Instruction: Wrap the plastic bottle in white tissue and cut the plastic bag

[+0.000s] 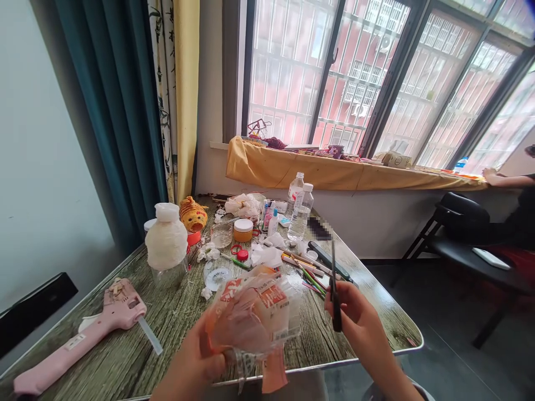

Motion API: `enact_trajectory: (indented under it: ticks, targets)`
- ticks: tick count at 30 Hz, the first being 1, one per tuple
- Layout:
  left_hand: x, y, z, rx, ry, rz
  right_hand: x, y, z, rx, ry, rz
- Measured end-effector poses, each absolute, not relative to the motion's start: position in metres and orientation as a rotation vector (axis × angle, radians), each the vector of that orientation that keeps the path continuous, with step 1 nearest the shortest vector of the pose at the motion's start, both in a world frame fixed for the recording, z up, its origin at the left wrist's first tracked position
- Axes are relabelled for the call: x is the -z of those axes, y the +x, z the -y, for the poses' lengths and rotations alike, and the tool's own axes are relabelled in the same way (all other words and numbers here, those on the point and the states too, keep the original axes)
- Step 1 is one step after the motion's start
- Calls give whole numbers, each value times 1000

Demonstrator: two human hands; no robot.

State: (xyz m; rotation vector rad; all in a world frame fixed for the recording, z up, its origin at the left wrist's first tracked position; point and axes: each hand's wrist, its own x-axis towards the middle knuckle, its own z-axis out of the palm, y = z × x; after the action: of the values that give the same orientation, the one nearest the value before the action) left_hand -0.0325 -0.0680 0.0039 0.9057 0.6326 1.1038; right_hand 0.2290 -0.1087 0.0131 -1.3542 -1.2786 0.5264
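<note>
My left hand (pixel 200 351) is closed on a crumpled clear plastic package (pixel 251 317) with red and white labels, above the table's front edge. An orange-pink strip (pixel 275 370) hangs from its underside. To the right, my right hand (pixel 359 317) is wrapped round black-handled scissors (pixel 335 301), whose blades point up. The scissors are apart from the package. Behind the two hands lie coloured pencils (pixel 312 281), white scraps (pixel 267 255) and a small clear dish (pixel 217 275).
A pink glue gun (pixel 96 328) lies at left. Behind it stands a white-wrapped bottle (pixel 167 245). Water bottles (pixel 300 217), an orange-yellow jar (pixel 243 229) and a yellow knitted figure (pixel 193 214) are further back. A person's arm (pixel 507 179) rests on the sill at far right.
</note>
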Motion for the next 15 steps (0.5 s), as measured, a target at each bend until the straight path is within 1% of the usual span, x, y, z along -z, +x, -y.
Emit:
enact_trajectory:
  ticks: [3, 8, 15]
  targets:
    - [0, -36, 62, -1128, 974, -643, -17, 237, 126, -718, -1338, 1354]
    - [10, -40, 60, -1117, 1020, -615, -37, 239, 149, -932, -1348, 1594]
    - [10, -40, 61, -1154, 1060, -602, -71, 232, 170, -1182, -1515, 1741]
